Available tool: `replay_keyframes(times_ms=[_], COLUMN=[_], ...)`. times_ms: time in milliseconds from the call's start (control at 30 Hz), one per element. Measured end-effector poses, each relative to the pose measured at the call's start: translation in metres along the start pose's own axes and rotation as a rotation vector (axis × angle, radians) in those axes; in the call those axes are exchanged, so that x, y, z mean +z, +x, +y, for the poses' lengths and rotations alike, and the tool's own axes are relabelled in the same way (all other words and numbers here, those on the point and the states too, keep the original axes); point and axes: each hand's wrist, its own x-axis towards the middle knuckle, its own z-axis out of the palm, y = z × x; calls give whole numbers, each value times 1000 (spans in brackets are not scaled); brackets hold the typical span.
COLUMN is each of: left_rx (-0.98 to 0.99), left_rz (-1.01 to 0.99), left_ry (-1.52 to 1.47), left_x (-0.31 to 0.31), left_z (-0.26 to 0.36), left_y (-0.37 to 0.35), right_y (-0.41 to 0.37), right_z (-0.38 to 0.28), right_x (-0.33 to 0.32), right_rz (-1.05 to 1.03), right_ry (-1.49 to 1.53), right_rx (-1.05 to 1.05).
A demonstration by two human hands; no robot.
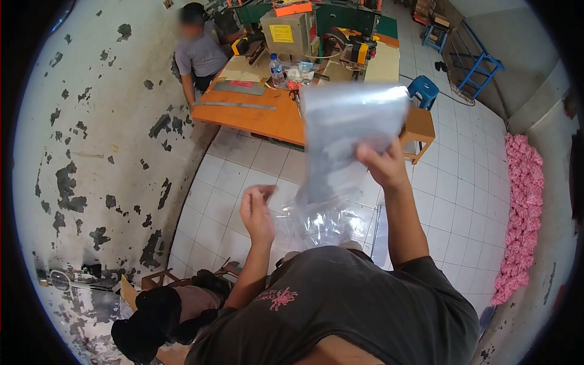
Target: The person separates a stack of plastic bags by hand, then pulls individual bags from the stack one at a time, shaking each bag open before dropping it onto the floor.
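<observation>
My right hand [384, 164] grips a stack of clear plastic bags [340, 131] by its right side, thumb lying on top. The stack is blurred and held upright in front of me, between my body and the orange table. To its left, my left hand [258, 210] is raised with loosely bent fingers, apart from the stack, and nothing shows in it. Below the stack, more clear crinkled plastic [328, 225] lies near my lap; its lower part is hidden by my shirt.
An orange table [255, 118] ahead carries a water bottle [277, 70], scissors and a grey machine box [286, 33]. A person [201, 52] sits at its left. Another person in a black cap [143, 322] is close at lower left. Stools [423, 91] and pink bundles [520, 213] stand right.
</observation>
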Motion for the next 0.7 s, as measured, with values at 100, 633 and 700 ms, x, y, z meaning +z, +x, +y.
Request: replay_keyframes(times_ms=[100,633,700], left_rx=[-163,-753,-688], left_rz=[201,-221,-263], left_ry=[8,-430,-422], left_x=[-50,38,56], left_z=[-67,-5,15], left_y=[18,79,83], right_y=[-46,-108,-102], right_z=[35,39,52], right_x=[11,3,5], right_rz=[77,-397,-55], right_ry=[23,-29,-78], right_rx=[-29,83,-67])
